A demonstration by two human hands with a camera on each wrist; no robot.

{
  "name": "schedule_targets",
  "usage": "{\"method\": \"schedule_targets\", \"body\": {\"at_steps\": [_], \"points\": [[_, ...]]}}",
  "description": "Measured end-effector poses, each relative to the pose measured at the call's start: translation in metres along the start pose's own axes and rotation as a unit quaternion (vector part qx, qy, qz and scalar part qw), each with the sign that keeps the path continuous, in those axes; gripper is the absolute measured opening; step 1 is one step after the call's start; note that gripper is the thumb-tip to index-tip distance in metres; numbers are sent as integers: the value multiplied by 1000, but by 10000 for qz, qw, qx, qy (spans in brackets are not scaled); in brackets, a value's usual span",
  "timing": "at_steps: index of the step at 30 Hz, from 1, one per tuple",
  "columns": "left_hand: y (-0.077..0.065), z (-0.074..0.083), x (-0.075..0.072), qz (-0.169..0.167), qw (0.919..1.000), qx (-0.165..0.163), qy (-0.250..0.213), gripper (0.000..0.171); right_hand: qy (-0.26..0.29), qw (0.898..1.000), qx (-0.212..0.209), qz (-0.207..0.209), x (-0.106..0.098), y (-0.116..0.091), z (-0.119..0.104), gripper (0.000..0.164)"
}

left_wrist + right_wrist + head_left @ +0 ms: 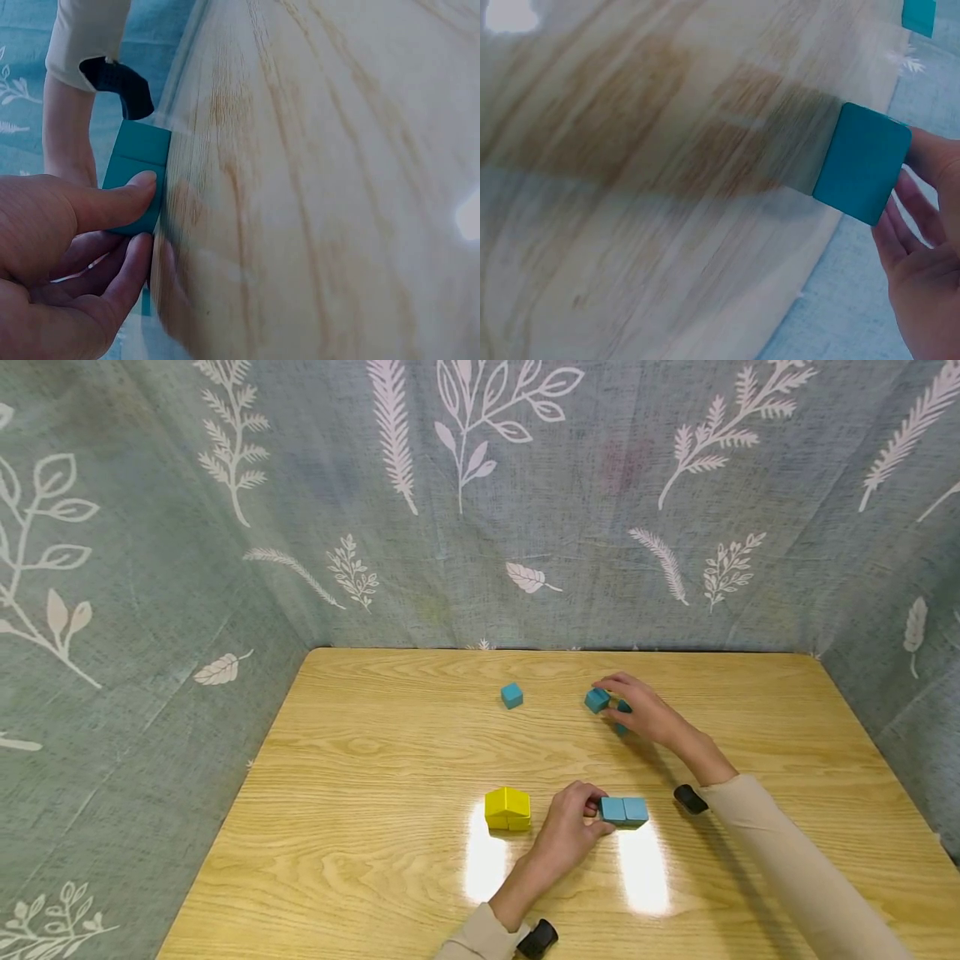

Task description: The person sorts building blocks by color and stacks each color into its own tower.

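Two blue blks (pixel 615 811) side by side on table (pixel 375 718), just R of yellow blks (pixel 507 810) (landmark). L hand (pixel 562 827) btwn them & yellow, thumb/finger pinching the end nearest yellow. R hand (pixel 643 708) well beyond yellow & to R: thumb + finger curled round angled blue blk (pixel 597 700), pinching it per head view; tips hidden in R wrist view. Another blue blk (pixel 622 728) partly under R thumb, nr the angled one. Lone blue blk (pixel 512 697) approx. straight beyond yellow, well apart. Leaf-print cloth (pixel 427 577) past table's far edge, beyond yellow.
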State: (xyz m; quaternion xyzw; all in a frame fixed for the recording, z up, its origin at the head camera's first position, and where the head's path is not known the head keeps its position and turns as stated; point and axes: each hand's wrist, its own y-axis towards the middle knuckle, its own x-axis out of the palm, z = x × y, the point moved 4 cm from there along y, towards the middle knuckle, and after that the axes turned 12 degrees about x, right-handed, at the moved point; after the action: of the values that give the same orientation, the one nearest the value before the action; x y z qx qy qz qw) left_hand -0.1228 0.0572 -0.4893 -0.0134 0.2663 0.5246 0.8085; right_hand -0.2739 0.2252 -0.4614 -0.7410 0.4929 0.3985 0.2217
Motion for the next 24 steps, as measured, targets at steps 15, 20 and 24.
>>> {"method": "schedule_targets", "body": {"at_steps": [15, 20, 24], "points": [[0, 0, 1, 24, 10000, -24, 23, 29, 83, 9998, 124, -114, 2, -2, -2, 39], [0, -1, 0, 44, 10000, -32, 27, 29, 199, 9997, -87, 106, -2, -7, -5, 39], [0, -1, 0, 43, 10000, -52, 30, 29, 306, 9989, -247, 274, -4, -13, -8, 38]]}}
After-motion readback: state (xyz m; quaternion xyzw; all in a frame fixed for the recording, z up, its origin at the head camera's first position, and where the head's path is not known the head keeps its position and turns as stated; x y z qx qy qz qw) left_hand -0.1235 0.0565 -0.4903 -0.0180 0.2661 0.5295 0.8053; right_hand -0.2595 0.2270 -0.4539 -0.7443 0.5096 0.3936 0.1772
